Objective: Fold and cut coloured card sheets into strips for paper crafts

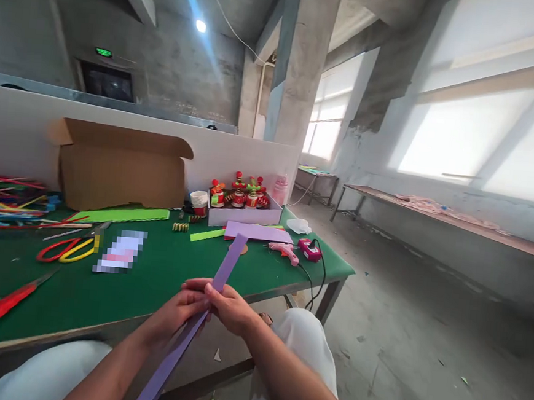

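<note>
A long purple paper strip (230,262) runs slantwise through both hands, in front of the table's near edge. My left hand (188,305) is closed around the strip near its middle. Close beside it, my right hand (231,308) pinches the same strip, thumb on top. The strip's upper end rises over the green table (149,289), and its lower end hangs down toward my lap. Beyond the hands lie a purple sheet (259,232), a green strip (207,235) and a pink glue gun (284,251).
Scissors (78,250) and a red-handled cutter (2,308) lie at left, near colourful pipe cleaners (8,204). Behind stand a cardboard box (121,170), paper cups (199,202) and a box of small figures (242,216). A magenta corded device (309,249) sits at the right edge.
</note>
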The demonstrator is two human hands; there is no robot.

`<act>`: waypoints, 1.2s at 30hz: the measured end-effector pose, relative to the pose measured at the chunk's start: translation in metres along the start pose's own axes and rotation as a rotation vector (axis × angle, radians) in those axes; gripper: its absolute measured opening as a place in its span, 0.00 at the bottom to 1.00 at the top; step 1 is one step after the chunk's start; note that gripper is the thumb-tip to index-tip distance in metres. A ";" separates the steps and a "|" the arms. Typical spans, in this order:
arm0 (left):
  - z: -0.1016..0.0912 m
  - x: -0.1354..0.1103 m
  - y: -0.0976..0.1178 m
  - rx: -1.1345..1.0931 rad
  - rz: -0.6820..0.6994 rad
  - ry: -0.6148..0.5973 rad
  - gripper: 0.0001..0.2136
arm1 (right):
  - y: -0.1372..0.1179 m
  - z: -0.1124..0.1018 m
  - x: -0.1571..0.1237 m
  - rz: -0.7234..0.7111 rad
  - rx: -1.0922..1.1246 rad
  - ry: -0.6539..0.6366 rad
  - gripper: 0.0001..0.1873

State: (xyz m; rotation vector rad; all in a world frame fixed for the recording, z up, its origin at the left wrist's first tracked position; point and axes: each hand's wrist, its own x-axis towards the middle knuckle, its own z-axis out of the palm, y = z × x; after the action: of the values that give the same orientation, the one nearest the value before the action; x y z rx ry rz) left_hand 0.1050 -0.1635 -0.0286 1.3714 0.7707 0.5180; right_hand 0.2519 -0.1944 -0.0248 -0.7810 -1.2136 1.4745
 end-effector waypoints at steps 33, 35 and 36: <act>0.000 0.000 0.000 0.240 -0.039 -0.024 0.31 | 0.010 -0.016 0.007 0.094 0.020 0.286 0.32; -0.003 -0.001 0.000 0.287 -0.053 -0.046 0.32 | 0.007 -0.019 0.009 0.067 -0.033 0.355 0.32; -0.006 -0.001 0.001 0.319 -0.064 -0.057 0.32 | 0.005 -0.023 0.010 0.040 -0.060 0.402 0.32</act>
State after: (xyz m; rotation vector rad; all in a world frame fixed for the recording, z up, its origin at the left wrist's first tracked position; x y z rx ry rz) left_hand 0.1000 -0.1602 -0.0275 1.6422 0.8737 0.3129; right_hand 0.2693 -0.1784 -0.0345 -1.0879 -0.9431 1.2397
